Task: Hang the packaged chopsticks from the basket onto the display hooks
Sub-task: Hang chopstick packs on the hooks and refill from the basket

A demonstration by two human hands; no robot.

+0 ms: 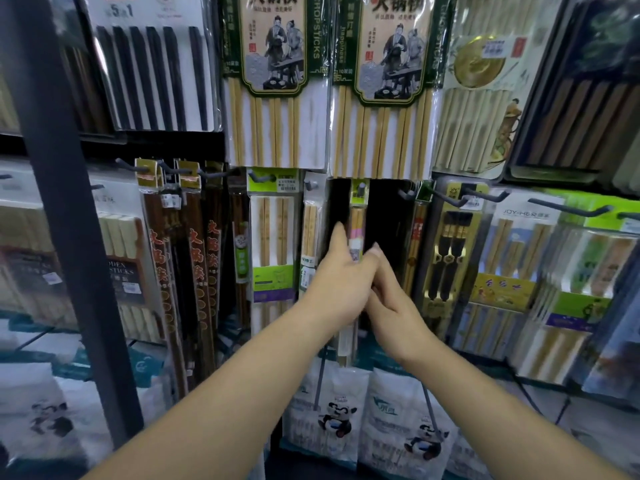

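The narrow clear-plastic pack of pale wooden chopsticks (356,233), with a green header card and a pink band, hung upright from a short grey metal display hook (360,189) through the hole in its card. Its middle ran between the two hands and its lower end showed below them. The left hand (337,285) lay over the pack's left side with its back to the camera and one finger straight up along the pack; whether its other fingers closed on the pack could not be told. The right hand (393,299) came in from the right, its fingers curled in on the pack's middle and its fingertip touching the left hand.

Just left hung a flat pack of light bamboo chopsticks with a green and purple label (273,244). Above hung two wide glossy packs of long bamboo chopsticks with green-bordered picture cards (277,98). Below the hands stood soft white bags printed with pandas (332,410). A dark, matt metal upright post (65,202) crossed the left of the view.
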